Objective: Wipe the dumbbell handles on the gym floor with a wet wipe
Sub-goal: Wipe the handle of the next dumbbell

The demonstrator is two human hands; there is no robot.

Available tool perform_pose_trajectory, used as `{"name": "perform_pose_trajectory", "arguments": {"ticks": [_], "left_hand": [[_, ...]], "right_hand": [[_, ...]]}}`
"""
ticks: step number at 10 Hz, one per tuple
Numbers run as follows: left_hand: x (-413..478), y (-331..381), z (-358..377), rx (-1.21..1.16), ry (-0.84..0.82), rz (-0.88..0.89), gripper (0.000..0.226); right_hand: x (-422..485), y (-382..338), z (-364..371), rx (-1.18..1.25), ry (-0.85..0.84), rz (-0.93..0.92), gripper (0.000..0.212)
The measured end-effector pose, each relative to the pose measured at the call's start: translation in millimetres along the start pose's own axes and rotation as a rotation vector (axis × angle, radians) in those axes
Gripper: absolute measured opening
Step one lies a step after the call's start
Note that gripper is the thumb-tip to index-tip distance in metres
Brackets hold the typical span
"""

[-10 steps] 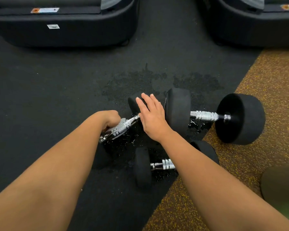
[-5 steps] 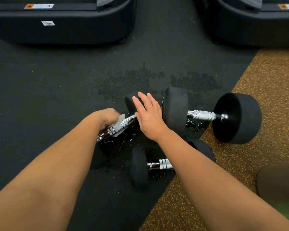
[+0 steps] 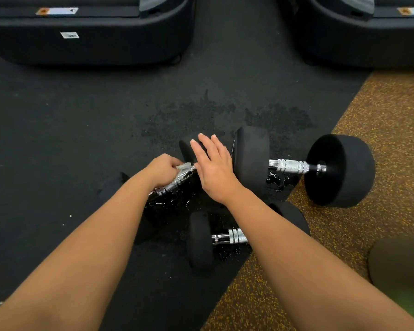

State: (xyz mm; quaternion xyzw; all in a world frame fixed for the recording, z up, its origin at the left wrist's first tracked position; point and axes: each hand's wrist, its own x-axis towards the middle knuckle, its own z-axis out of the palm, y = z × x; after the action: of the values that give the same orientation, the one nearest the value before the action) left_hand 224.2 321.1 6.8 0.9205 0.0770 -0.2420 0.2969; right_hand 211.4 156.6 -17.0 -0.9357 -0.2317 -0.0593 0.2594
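Left hand (image 3: pixel 164 169) slid up the handle (image 3: pixel 175 183) toward the far head (image 3: pixel 185 149), gripping the wet wipe (image 3: pixel 183 167) round it. Nearest dumbbell (image 3: pixel 200 244) lies left-right on the floor (image 3: pixel 58 139). Wiped dumbbell's axis runs near-left to far-right; right hand (image 3: pixel 215 168) rests flat on its far head. Third dumbbell (image 3: pixel 339 170) far right, axis left-right.

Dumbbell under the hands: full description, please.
The dumbbell lies diagonally on the black rubber floor, wet beneath it. Chrome handle with knurled bands; black matte round heads. Left hand holds a white wet wipe around the handle near the far head; right hand rests flat on that head. Near head mostly hidden by the left forearm.
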Motion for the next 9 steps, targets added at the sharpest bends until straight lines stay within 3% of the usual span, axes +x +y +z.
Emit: {"name": "perform_pose_trajectory", "arguments": {"ticks": [2,4,7,9], "left_hand": [[-7,10,20,0.210,0.170,-0.046,0.042],[-30,-1,45,0.400,0.380,0.168,0.043],[-45,-8,46,0.371,0.465,0.065,0.033],[-43,4,68,0.298,0.514,0.292,0.027]], "right_hand": [[0,0,3,-0.001,0.013,0.005,0.051],[0,0,0,-0.002,-0.002,0.001,0.051],[-1,-1,-3,0.003,-0.023,0.011,0.051],[-1,-2,-3,0.001,-0.028,0.023,0.051]]}}
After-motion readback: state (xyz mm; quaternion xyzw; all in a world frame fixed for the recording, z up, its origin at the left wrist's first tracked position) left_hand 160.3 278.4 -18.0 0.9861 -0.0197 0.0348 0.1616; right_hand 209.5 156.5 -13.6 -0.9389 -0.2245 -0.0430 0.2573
